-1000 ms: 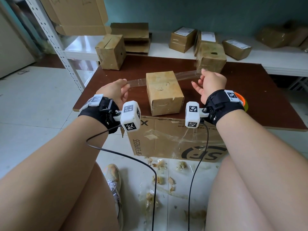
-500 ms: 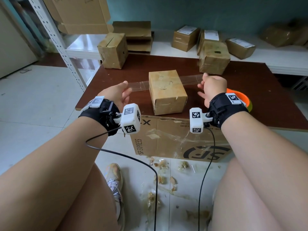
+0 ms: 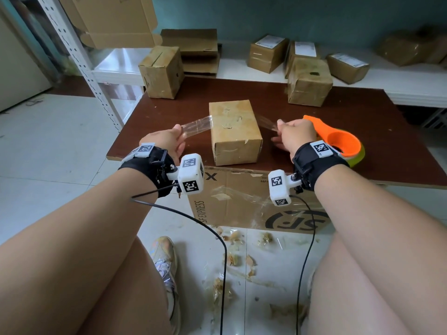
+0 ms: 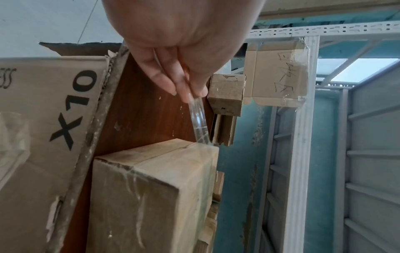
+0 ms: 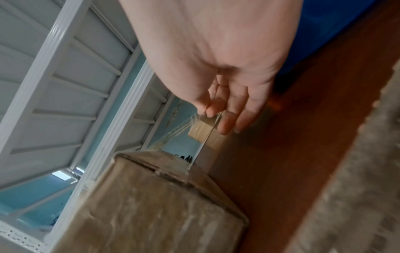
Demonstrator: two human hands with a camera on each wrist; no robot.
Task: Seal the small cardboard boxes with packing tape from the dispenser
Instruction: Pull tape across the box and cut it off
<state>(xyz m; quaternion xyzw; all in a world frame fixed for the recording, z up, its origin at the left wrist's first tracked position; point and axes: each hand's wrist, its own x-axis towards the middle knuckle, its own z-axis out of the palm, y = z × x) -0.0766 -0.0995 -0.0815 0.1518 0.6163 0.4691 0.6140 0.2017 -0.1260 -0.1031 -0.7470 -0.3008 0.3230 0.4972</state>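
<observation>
One strip of clear tape lies over the top of the small box near the middle of the table. The left hand pinches its left end, the right hand pinches its right end, and both ends hang free of the sides. They seem not yet pressed down. The orange dispenser lies just right of the right hand. Several other boxes wait farther back; I cannot tell which are sealed.
</observation>
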